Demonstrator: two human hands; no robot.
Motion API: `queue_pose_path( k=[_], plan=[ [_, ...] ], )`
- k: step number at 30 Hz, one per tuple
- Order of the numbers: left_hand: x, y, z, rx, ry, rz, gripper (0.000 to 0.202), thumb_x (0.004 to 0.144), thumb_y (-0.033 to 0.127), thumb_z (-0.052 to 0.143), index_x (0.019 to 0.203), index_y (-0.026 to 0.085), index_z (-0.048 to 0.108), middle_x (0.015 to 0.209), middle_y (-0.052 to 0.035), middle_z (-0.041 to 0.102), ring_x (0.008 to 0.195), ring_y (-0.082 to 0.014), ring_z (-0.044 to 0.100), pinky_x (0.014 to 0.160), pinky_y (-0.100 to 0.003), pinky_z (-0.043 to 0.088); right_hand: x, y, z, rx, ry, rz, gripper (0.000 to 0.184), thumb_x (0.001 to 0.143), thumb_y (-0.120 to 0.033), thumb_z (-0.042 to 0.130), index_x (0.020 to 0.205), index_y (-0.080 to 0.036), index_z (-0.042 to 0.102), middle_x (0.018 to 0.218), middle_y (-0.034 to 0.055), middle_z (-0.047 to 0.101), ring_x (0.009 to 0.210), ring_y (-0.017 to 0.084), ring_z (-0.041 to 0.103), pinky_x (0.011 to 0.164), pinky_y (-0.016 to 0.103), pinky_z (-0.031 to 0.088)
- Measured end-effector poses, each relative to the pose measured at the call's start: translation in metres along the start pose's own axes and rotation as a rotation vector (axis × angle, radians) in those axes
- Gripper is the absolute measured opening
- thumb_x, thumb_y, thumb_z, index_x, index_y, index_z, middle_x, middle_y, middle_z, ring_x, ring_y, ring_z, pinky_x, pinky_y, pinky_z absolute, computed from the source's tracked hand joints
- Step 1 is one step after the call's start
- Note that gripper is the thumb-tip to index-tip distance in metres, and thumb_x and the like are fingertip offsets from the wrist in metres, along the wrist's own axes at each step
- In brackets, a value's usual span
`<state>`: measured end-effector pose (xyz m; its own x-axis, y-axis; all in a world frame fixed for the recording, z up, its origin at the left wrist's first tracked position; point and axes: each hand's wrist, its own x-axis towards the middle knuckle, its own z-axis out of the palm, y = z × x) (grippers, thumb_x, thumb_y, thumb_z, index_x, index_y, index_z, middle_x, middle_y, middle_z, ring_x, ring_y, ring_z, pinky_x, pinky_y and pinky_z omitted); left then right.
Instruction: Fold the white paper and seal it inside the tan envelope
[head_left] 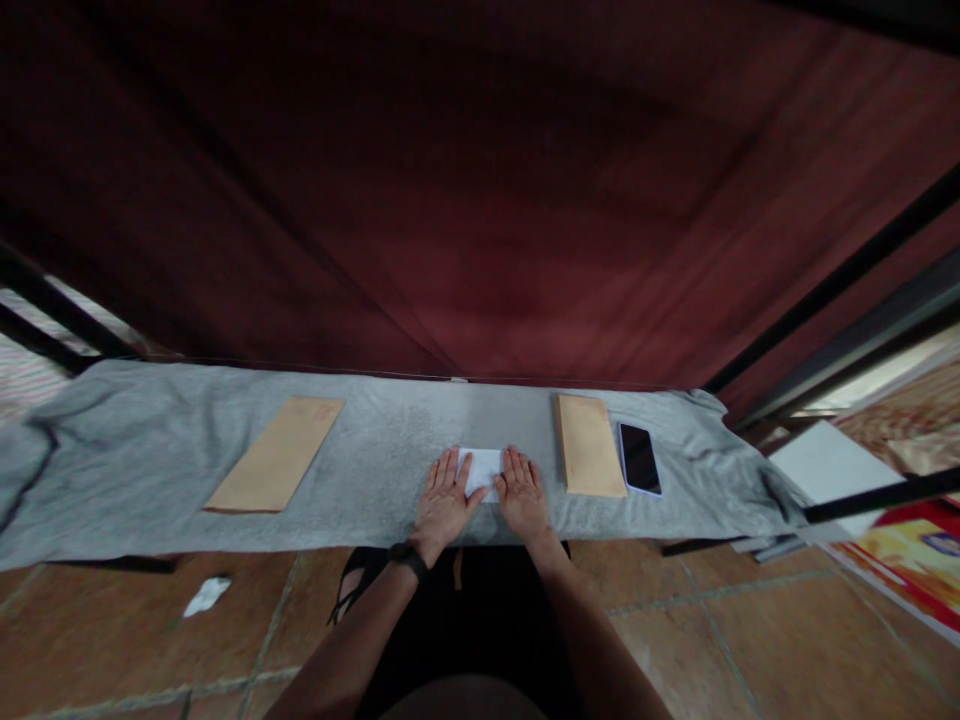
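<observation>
A small folded white paper (482, 467) lies on the grey cloth (150, 470) that covers a long narrow table. My left hand (444, 497) rests flat on the paper's left side, fingers stretched out. My right hand (522, 490) lies flat on its right side, fingers out too. Both hands press down on the paper, which shows only between and above them. A dark band sits on my left wrist.
A brown envelope (279, 452) lies to the left, and a second brown envelope (589, 444) to the right beside a dark phone (640, 458). A dark red curtain (480, 200) hangs behind. A white scrap (206, 595) lies on the tiled floor. White boards (829, 463) stand at right.
</observation>
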<state>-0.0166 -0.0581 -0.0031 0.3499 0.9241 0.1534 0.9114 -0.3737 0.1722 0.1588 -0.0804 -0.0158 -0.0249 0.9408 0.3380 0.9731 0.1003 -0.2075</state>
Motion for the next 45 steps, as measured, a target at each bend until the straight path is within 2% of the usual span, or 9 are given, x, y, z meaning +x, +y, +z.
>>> queue_pose_path(
  k=[10,13,18,21,32,36,39,42,45],
  plan=[
    [-0.001,0.003,-0.007,-0.009,-0.017,-0.007,0.078,0.094,0.066,0.037,0.154,0.016,0.034,0.162,-0.0144,0.028,0.152,-0.0296,0.017,0.122,-0.048,0.016,-0.014,0.020,-0.010,-0.054,0.083,0.047,0.052,0.104,-0.030,0.032,0.150,-0.009,0.039,0.150,0.0187,0.046,0.141,0.028,0.042,0.115,0.050,0.030],
    [0.000,0.004,-0.007,0.004,-0.023,-0.003,0.078,0.094,0.066,0.037,0.153,0.015,0.035,0.162,-0.0157,0.027,0.152,-0.0300,0.017,0.122,-0.048,0.016,-0.022,0.007,-0.015,-0.021,0.106,0.047,0.052,0.104,-0.029,0.030,0.152,-0.009,0.035,0.152,0.0189,0.044,0.142,0.028,0.041,0.115,0.050,0.032],
    [0.000,0.003,-0.009,0.027,-0.064,-0.005,0.069,0.097,0.054,0.041,0.152,0.014,0.036,0.162,-0.0161,0.025,0.151,-0.0299,0.019,0.122,-0.046,0.014,-0.044,-0.034,-0.019,0.079,0.005,-0.133,0.052,0.105,-0.034,0.032,0.151,-0.012,0.037,0.154,0.0114,0.044,0.143,0.023,0.039,0.117,0.042,0.031],
    [0.000,0.003,-0.009,0.021,-0.073,-0.004,0.068,0.097,0.052,0.041,0.153,0.014,0.036,0.162,-0.0161,0.025,0.151,-0.0299,0.019,0.122,-0.046,0.013,-0.055,-0.043,-0.019,0.070,-0.002,-0.128,0.053,0.105,-0.036,0.035,0.150,-0.010,0.039,0.153,0.0124,0.044,0.143,0.023,0.039,0.118,0.041,0.029],
    [-0.016,-0.013,-0.015,0.029,-0.017,-0.075,0.055,0.101,0.035,0.031,0.153,0.018,0.037,0.160,-0.0063,0.033,0.151,-0.0256,0.022,0.123,-0.047,0.017,-0.067,-0.003,-0.023,-0.019,0.019,-0.101,0.053,0.105,-0.036,0.034,0.151,-0.011,0.038,0.151,0.0152,0.046,0.141,0.026,0.042,0.117,0.046,0.028],
    [-0.021,-0.014,-0.015,0.059,0.067,-0.109,0.055,0.099,0.030,0.032,0.152,0.015,0.038,0.158,-0.0090,0.036,0.149,-0.0283,0.026,0.121,-0.051,0.021,-0.070,0.001,-0.021,-0.025,0.021,-0.118,0.054,0.105,-0.037,0.031,0.151,-0.009,0.037,0.151,0.0157,0.046,0.141,0.027,0.041,0.117,0.046,0.028],
    [-0.025,0.002,-0.012,0.037,0.133,0.030,0.055,0.100,0.028,0.032,0.152,0.011,0.035,0.158,-0.0110,0.036,0.149,-0.0240,0.027,0.122,-0.046,0.025,-0.070,0.001,-0.021,-0.022,0.022,-0.110,0.054,0.106,-0.038,0.029,0.151,-0.009,0.037,0.151,0.0159,0.046,0.141,0.027,0.042,0.116,0.047,0.029],
    [-0.033,0.021,-0.007,-0.014,0.124,0.206,0.054,0.100,0.030,0.034,0.152,0.012,0.035,0.157,-0.0108,0.038,0.148,-0.0218,0.030,0.121,-0.043,0.030,-0.069,0.002,-0.025,-0.007,0.011,-0.114,0.054,0.106,-0.038,0.027,0.150,-0.009,0.040,0.150,0.0156,0.048,0.140,0.027,0.043,0.116,0.047,0.030],
    [-0.040,0.031,-0.004,-0.038,0.103,0.241,0.054,0.101,0.031,0.036,0.150,0.010,0.038,0.156,-0.0135,0.040,0.147,-0.0234,0.032,0.119,-0.044,0.032,-0.063,0.002,-0.031,0.021,0.004,-0.107,0.052,0.106,-0.037,0.026,0.146,-0.010,0.047,0.146,0.0148,0.052,0.139,0.026,0.045,0.116,0.046,0.031]
  ],
)
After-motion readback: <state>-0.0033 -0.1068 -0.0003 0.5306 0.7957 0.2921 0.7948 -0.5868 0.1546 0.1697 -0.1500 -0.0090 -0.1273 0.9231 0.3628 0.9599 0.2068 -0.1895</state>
